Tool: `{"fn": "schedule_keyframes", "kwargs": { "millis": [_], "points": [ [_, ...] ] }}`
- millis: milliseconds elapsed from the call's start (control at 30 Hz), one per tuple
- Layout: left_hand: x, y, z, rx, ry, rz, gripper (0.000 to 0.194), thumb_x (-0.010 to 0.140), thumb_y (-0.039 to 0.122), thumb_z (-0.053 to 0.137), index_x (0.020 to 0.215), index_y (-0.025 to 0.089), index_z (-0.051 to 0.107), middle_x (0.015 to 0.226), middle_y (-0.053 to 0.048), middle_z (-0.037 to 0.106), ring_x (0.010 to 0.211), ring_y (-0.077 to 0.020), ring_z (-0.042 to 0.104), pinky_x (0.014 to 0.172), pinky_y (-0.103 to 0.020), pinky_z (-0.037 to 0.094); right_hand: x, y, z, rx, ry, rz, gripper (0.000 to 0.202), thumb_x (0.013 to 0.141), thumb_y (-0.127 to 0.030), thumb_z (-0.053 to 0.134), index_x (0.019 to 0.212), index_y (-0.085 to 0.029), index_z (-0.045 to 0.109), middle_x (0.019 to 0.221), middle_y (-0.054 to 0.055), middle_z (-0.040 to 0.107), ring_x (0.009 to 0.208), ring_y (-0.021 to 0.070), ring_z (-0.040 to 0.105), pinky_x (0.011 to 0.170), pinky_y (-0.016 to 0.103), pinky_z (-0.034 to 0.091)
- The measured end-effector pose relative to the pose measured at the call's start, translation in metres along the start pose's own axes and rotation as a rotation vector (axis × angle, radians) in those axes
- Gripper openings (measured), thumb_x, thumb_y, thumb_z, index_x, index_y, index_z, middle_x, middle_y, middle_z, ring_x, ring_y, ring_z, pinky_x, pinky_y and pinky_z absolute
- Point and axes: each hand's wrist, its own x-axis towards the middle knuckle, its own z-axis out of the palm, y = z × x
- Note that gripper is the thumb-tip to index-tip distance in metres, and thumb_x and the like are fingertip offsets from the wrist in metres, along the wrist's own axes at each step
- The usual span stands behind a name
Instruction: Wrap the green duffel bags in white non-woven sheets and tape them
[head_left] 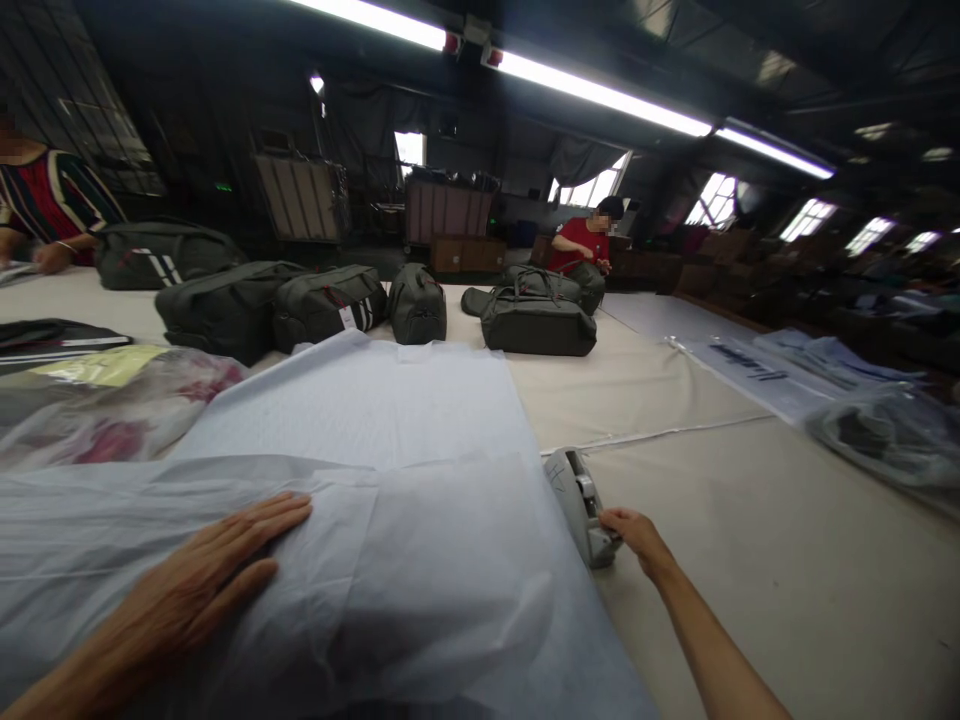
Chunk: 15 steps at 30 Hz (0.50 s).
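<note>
Lying flat on thin white sheeting (442, 560), the left hand (199, 580) spreads over the lower left of the frame, its grip released, palm down. The right hand (634, 530), right of centre in the lower half, has its grip closed at the near end of a grey tape dispenser (579, 505); whether the fingertips pinch its body or some tape is too small to tell. The dispenser sits beside the sheeting's right edge, on the pale-covered table (750, 550), with dark handwriting on its left side.

Dark green bags (538, 325) stand across the upper middle and upper left, some with white stripes. At the left edge are clear plastic packages (127, 420) with pink showing through. More clear plastic (892, 430) lies at the right. A person in red (581, 240) handles a bag beyond the table's centre; another in a striped top (56, 195) is at upper left.
</note>
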Motion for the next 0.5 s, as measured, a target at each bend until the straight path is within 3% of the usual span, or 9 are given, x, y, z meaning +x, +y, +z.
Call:
{"fn": "schedule_keyframes", "kwargs": {
  "millis": [133,300,367,467,500],
  "points": [
    [0.004,0.001,-0.004,-0.037,-0.008,-0.019,0.05,0.09,0.045,0.05,0.14,0.044,0.047,0.133,0.009,0.061,0.114,-0.0227,0.064,0.1,-0.034,0.052,-0.005,-0.009,-0.002,-0.05,0.095,-0.024,0.042,0.053,-0.059,0.056,0.058,-0.018,0.063,0.056,0.003,0.062,0.059,0.019,0.055,0.062,0.033,0.044],
    [0.004,0.002,-0.003,-0.028,0.001,-0.001,0.048,0.091,0.043,0.05,0.139,0.04,0.049,0.135,0.007,0.061,0.116,-0.022,0.063,0.099,-0.033,0.052,-0.033,-0.019,-0.021,-0.124,0.22,-0.074,0.038,0.057,-0.06,0.053,0.058,-0.022,0.057,0.06,0.002,0.06,0.064,0.0205,0.056,0.066,0.035,0.046],
    [0.003,0.008,-0.005,-0.027,-0.005,-0.015,0.045,0.093,0.042,0.048,0.137,0.037,0.051,0.136,0.006,0.06,0.12,-0.0212,0.06,0.102,-0.033,0.05,-0.047,-0.007,-0.027,-0.08,0.176,-0.039,0.038,0.055,-0.063,0.055,0.054,-0.025,0.052,0.056,0.002,0.055,0.058,0.019,0.054,0.064,0.036,0.048],
    [0.004,0.022,-0.011,-0.073,-0.061,-0.056,0.041,0.097,0.039,0.043,0.136,0.031,0.053,0.139,0.002,0.058,0.125,-0.0202,0.056,0.106,-0.034,0.045,-0.057,0.026,-0.026,0.038,0.03,0.199,0.046,0.038,-0.067,0.066,0.044,-0.028,0.043,0.05,0.002,0.048,0.047,0.0152,0.049,0.06,0.037,0.051],
    [0.005,0.026,-0.014,-0.1,-0.085,-0.07,0.04,0.098,0.038,0.042,0.135,0.029,0.054,0.139,0.001,0.057,0.127,-0.0202,0.054,0.108,-0.034,0.043,-0.055,0.034,-0.023,0.014,0.045,0.237,0.052,0.032,-0.073,0.065,0.042,-0.029,0.039,0.048,0.004,0.047,0.044,0.0152,0.048,0.057,0.038,0.051]
  ]
}}
